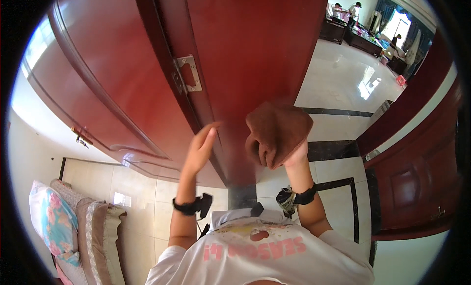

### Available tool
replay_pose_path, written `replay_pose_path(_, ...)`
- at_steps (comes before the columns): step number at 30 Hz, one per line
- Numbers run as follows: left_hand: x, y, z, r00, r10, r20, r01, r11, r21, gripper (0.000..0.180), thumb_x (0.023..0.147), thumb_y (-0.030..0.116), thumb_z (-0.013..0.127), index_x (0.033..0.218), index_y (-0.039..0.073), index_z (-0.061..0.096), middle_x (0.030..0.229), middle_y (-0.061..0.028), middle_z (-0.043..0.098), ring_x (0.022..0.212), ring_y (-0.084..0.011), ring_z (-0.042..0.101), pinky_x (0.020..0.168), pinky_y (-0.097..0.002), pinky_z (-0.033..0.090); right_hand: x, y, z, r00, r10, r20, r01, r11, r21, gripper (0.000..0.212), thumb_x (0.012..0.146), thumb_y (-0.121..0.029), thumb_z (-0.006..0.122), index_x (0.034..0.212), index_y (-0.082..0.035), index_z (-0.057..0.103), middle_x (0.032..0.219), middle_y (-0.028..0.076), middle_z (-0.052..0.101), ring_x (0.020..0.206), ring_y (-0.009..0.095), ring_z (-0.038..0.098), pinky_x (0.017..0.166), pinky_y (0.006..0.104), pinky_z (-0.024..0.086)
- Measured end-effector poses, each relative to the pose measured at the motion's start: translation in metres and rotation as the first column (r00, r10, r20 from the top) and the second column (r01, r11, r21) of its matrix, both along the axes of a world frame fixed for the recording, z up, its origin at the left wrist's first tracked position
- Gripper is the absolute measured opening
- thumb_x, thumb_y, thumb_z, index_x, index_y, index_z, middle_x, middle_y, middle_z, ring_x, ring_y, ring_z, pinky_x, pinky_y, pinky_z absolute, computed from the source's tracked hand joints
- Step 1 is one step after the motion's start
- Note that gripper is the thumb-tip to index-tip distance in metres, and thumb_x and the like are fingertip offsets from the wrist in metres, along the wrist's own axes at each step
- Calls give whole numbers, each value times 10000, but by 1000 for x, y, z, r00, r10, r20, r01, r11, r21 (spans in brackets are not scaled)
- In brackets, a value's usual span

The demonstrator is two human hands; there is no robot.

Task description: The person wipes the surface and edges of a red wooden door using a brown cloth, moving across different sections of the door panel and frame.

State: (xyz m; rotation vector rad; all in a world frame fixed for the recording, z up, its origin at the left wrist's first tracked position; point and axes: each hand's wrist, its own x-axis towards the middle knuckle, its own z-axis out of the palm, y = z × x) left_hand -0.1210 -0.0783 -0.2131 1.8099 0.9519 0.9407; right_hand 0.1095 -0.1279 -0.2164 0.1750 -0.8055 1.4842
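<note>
A brown cloth (pixel 278 130) is bunched in my right hand (pixel 297 157), draping over my fingers and hiding most of them. It is in front of the dark red door frame (pixel 250 49), close to the frame's flat face. My left hand (pixel 200 150) is near the frame's edge by the open door (pixel 108 79), its visible fingers stretched out and holding nothing. Whether its fingertips touch the wood I cannot tell. Above that hand, a silver hinge (pixel 189 74) joins the door and frame. Dark bands with devices circle both my wrists.
A handle with keys (pixel 81 137) juts from the door's left side. Lower left are a floral pillow (pixel 54 218) and a ruffled brown cover (pixel 98 241). Another red door (pixel 417 172) stands at right. Beyond the doorway, several people work around dark furniture (pixel 363 42) on a glossy tiled floor (pixel 338 74).
</note>
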Motion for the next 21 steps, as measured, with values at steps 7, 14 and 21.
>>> replay_pose_path(7, 59, -2, -61, 685, 185, 705, 600, 405, -690, 592, 926, 484, 281, 1261, 14, 415, 1265, -121, 459, 1119, -254, 460, 1006, -392, 313, 16, 2, -2, 984, 153, 88, -128, 962, -240, 542, 909, -459, 342, 1270, -57, 375, 1306, 117, 408, 1165, 270, 426, 977, 412, 362)
replay_pose_path(14, 49, -8, -111, 798, -132, 588, 592, 354, -724, 416, 879, 263, 530, 1180, -18, 473, 1143, -123, 534, 995, -217, 547, 829, -347, 487, 13, -6, 11, 987, 101, 126, -77, 981, -179, 501, 927, -410, 325, 1280, -58, 369, 1305, 118, 410, 1167, 271, 427, 974, 410, 365)
replay_pose_path(21, 41, -6, -131, 404, -743, 535, 856, 100, -507, 293, 899, 157, 459, 1155, 16, 481, 1051, -126, 563, 980, -200, 557, 847, -356, 465, 12, -16, 13, 966, 242, 91, -203, 926, -318, 485, 931, -390, 320, 1282, -58, 368, 1322, 121, 393, 1182, 267, 416, 981, 416, 361)
